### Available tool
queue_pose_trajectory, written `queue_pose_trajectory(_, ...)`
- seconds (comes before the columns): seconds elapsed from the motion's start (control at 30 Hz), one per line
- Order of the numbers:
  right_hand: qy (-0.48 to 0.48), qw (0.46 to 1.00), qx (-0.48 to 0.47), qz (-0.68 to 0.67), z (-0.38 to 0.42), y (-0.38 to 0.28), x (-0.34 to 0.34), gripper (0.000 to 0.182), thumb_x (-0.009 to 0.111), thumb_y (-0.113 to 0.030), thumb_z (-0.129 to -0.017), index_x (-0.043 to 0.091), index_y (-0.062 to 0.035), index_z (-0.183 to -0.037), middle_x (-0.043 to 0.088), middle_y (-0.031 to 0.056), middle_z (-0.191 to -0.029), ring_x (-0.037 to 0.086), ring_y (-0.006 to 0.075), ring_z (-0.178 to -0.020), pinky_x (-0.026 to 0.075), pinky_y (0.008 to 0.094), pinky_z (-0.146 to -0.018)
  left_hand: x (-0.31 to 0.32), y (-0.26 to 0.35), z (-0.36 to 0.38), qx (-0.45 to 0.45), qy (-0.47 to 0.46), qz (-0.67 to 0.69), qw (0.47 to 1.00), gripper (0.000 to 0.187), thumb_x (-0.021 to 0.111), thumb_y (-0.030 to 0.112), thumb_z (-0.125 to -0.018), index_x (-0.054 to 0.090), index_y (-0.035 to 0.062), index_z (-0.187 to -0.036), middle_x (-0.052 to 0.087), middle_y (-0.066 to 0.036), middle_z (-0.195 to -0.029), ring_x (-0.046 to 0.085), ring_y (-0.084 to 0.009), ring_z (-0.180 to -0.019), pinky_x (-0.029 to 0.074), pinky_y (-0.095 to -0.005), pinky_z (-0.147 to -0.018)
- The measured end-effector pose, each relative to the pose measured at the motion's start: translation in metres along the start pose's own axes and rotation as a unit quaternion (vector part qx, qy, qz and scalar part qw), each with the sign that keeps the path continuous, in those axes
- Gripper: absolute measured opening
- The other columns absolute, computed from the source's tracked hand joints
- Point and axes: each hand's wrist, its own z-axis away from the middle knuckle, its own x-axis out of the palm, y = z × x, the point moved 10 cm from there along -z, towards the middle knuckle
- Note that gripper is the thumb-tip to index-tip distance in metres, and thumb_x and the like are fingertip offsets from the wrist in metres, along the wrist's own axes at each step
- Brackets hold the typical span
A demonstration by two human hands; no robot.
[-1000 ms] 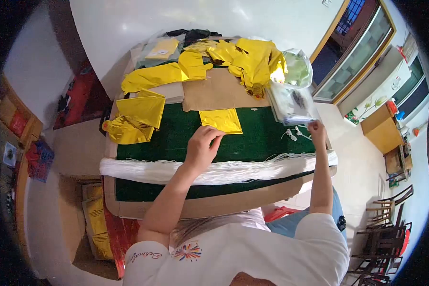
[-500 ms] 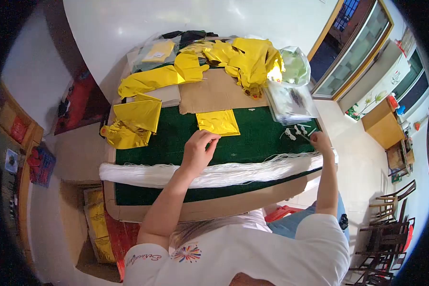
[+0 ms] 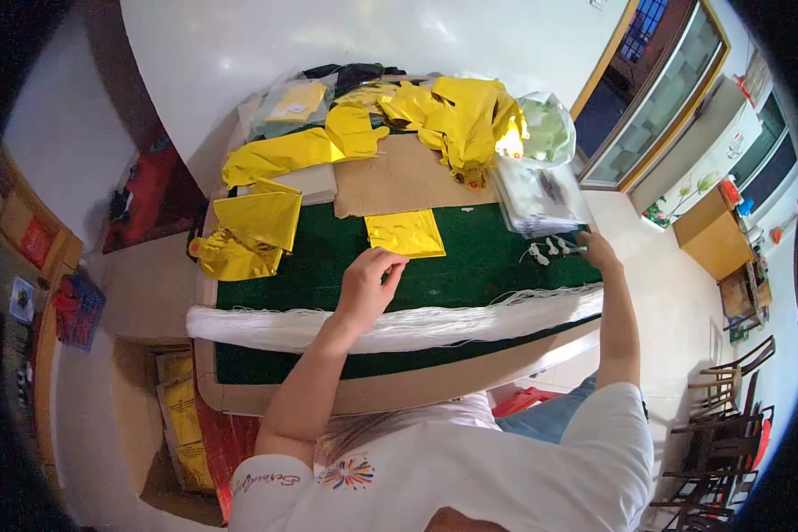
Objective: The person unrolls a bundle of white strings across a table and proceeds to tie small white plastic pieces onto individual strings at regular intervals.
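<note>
My left hand point(image 3: 365, 282) is at the front edge of a folded yellow foil piece point(image 3: 405, 234), its fingers curled together. The fingertips meet that edge; what they pinch, if anything, is hidden. Farther right, my right hand point(image 3: 599, 252) reaches over the table's right side with bent fingers. Its fingertips are by several small white pieces with thin strings point(image 3: 543, 252), just in front of a stack of clear plastic bags point(image 3: 543, 197). I cannot make out what those fingers hold. A long bundle of white string point(image 3: 417, 326) stretches across the table below both hands.
Crumpled yellow foil point(image 3: 470, 115) lies at the back, and more folded foil point(image 3: 255, 226) at the left. Brown cardboard point(image 3: 408, 173) rests on the green table cover point(image 3: 470, 270). An open carton point(image 3: 142, 390) with yellow packets stands on the floor at the lower left.
My right hand has moved slightly forward, closer to the plastic bags. The view has shifted a little; my left hand remains at the foil's front edge.
</note>
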Motion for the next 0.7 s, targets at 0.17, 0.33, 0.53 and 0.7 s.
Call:
queue_pose_trajectory(0.17, -0.087, 0.994, 0.063, 0.031, 0.000, 0.026, 0.026, 0.023, 0.062, -0.013, -0.073, 0.058, -0.0051, -0.094, 0.062, 0.0190, -0.084, 0.060, 0.0344, -0.083, 0.048, 0.0414, -0.071, -0.002, 0.001, -0.001, -0.001, 0.012, -0.001, 1.000, 0.009, 0.064, -0.001, -0.075, 0.061, 0.0024, -0.083, 0.059, -0.009, -0.076, 0.060, -0.0228, -0.069, 0.049, -0.0298, -0.060)
queue_pose_trajectory(0.33, -0.091, 0.993, 0.053, 0.046, -0.005, 0.057, 0.057, 0.025, 0.060, -0.021, -0.075, 0.054, -0.0016, -0.090, 0.061, 0.0197, -0.080, 0.060, 0.0387, -0.076, 0.047, 0.0449, -0.065, -0.002, 0.000, 0.000, -0.005, 0.021, 0.003, 1.000, 0.010, 0.065, 0.001, -0.073, 0.061, 0.0041, -0.081, 0.059, -0.008, -0.073, 0.059, -0.0235, -0.069, 0.047, -0.0314, -0.060)
queue_pose_trajectory(0.53, 0.095, 0.993, 0.071, -0.025, -0.006, 0.005, 0.008, 0.023, 0.053, -0.017, -0.080, 0.048, -0.0031, -0.098, 0.058, 0.0228, -0.087, 0.055, 0.0417, -0.083, 0.044, 0.0461, -0.068, 0.006, -0.005, 0.002, -0.011, -0.017, -0.007, 1.000, 0.007, 0.064, 0.003, -0.077, 0.061, 0.0022, -0.084, 0.060, -0.010, -0.079, 0.062, -0.0215, -0.070, 0.050, -0.0286, -0.061)
queue_pose_trajectory(0.7, 0.071, 0.995, 0.060, -0.043, -0.007, -0.005, 0.006, 0.022, 0.057, -0.013, -0.080, 0.048, -0.0053, -0.098, 0.057, 0.0232, -0.090, 0.054, 0.0422, -0.088, 0.043, 0.0477, -0.071, 0.005, -0.005, 0.002, -0.016, -0.018, -0.015, 1.000, 0.009, 0.064, 0.002, -0.077, 0.061, 0.0025, -0.085, 0.060, -0.009, -0.079, 0.062, -0.0211, -0.070, 0.050, -0.0280, -0.061)
